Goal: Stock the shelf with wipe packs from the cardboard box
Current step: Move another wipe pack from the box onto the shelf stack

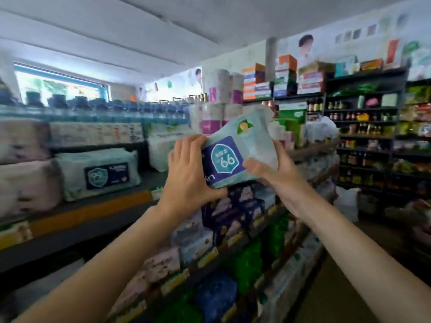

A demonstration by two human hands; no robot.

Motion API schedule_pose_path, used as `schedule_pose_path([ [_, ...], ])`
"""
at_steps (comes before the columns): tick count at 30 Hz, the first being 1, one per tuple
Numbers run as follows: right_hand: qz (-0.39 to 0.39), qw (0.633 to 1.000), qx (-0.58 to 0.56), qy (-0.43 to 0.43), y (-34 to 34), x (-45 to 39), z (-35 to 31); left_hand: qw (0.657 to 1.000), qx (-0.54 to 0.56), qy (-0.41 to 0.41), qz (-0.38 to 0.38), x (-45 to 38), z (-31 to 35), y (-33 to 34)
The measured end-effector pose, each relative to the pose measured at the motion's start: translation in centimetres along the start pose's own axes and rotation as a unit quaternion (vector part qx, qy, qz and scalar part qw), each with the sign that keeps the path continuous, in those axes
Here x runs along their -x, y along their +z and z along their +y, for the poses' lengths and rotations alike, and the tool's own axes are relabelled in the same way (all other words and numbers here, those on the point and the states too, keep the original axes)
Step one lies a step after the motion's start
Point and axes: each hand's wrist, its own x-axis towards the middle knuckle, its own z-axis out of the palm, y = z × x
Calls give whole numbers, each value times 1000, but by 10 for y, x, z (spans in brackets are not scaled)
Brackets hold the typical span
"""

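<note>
I hold a pale green wipe pack (242, 145) with a dark blue "66" label in both hands, raised in front of the shelving. My left hand (189, 173) grips its lower left corner and my right hand (270, 166) grips its right side. A matching wipe pack (98, 171) lies on the dark shelf (98, 220) to the left, beside pale pink packs (25, 183). There is a gap on the shelf between that pack and the one I hold. The cardboard box is out of view.
Water bottles (93, 110) line the shelf top. Tissue rolls (217, 106) stand behind the held pack. Lower shelves hold several purple, green and blue packs (233, 220). An aisle (349, 287) runs at the right, with dark racks of bottles (363, 127) beyond.
</note>
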Motion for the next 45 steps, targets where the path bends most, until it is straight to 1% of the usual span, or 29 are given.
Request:
schedule_pose_path([
  [2,13,998,-31,-52,37,-21,-2,999,-49,-7,23,-8,-23,-24],
  [5,-2,992,-38,-122,78,-57,-11,993,-113,-44,13,-22,-48,-50],
  [7,-13,986,-38,-163,102,-77,-17,987,-131,-97,-11,-33,-66,-62],
  [8,-13,982,-54,-180,113,-88,-17,985,-125,-121,-2,-39,-74,-67],
  [10,-21,975,-121,-185,137,-108,-14,980,-81,-166,71,-50,-87,-73],
  [11,-43,973,-131,-183,151,-118,-14,973,-42,-192,118,-56,-90,-74],
  [12,-73,973,-116,-184,167,-126,-13,965,-7,-212,157,-61,-93,-74],
  [13,-95,972,-102,-187,182,-135,-11,960,8,-216,178,-68,-98,-76],
  [14,-96,973,-106,-183,192,-145,-11,964,4,-207,168,-72,-104,-80],
  [15,-91,973,-122,-172,198,-155,-11,973,-14,-192,126,-76,-112,-86],
  [16,-92,973,-139,-162,200,-169,-12,981,-45,-181,59,-79,-122,-97],
  [17,-104,972,-135,-161,201,-184,-12,981,-87,-174,-10,-80,-133,-108],
  [18,-124,970,-108,-179,200,-198,-13,974,-134,-176,-55,-79,-144,-120],
  [19,-146,964,-58,-214,201,-215,-13,965,-177,-184,-64,-78,-156,-131],
  [20,-168,951,10,-258,204,-231,-13,958,-210,-192,-43,-76,-165,-139],
  [21,-190,931,97,-298,209,-245,-14,952,-234,-198,-20,-73,-173,-143],
  [22,-213,902,190,-324,217,-258,-12,945,-259,-199,-13,-72,-179,-145],
  [24,-265,837,333,-344,237,-282,-6,922,-333,-189,-58,-67,-195,-142],
  [26,-314,796,393,-336,261,-300,4,885,-417,-172,-117,-65,-210,-139],
  [29,-369,754,437,-323,297,-321,15,821,-508,-176,-194,-63,-231,-135],
  [31,-417,740,429,-306,318,-330,22,795,-518,-211,-233,-61,-245,-136],
  [33,-461,729,422,-280,337,-338,31,772,-510,-264,-271,-56,-259,-136],
  [35,-486,718,418,-271,351,-346,40,749,-498,-315,-302,-51,-270,-133],
  [36,-492,716,412,-276,355,-349,44,744,-496,-327,-307,-49,-274,-132],
  [39,-499,722,393,-275,354,-354,49,738,-524,-304,-297,-53,-277,-125],
  [42,-486,731,392,-276,345,-350,57,737,-537,-287,-293,-59,-271,-120],
  [45,-438,726,464,-257,333,-344,70,735,-529,-294,-303,-59,-266,-120],
])
